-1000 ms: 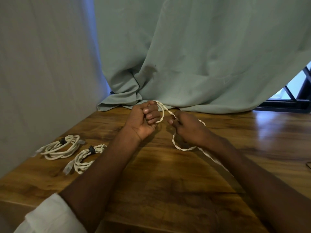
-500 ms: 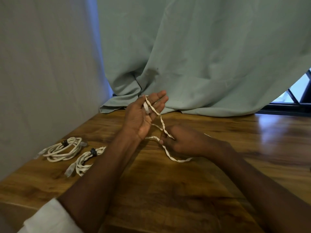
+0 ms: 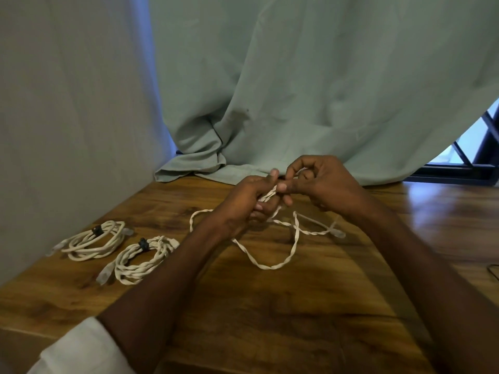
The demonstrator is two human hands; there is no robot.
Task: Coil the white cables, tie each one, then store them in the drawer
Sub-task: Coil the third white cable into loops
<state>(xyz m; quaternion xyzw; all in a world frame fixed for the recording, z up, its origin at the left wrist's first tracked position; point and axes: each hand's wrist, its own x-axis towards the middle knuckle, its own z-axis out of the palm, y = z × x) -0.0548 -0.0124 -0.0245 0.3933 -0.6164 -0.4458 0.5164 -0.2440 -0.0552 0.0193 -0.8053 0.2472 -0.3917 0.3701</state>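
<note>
**Around the wooden table**

The wooden table has a glossy brown top with dark grain. A pale green curtain hangs behind it, its lower folds bunched on the table's far edge. A plain grey wall rises along the table's left side. Beyond the table's far right corner, a dark window frame shows under the curtain's lifted hem.

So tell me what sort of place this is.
Probably a room in a home, at a desk by a window: a wooden tabletop, a pale green curtain draped onto it, a dark window frame behind.
</note>
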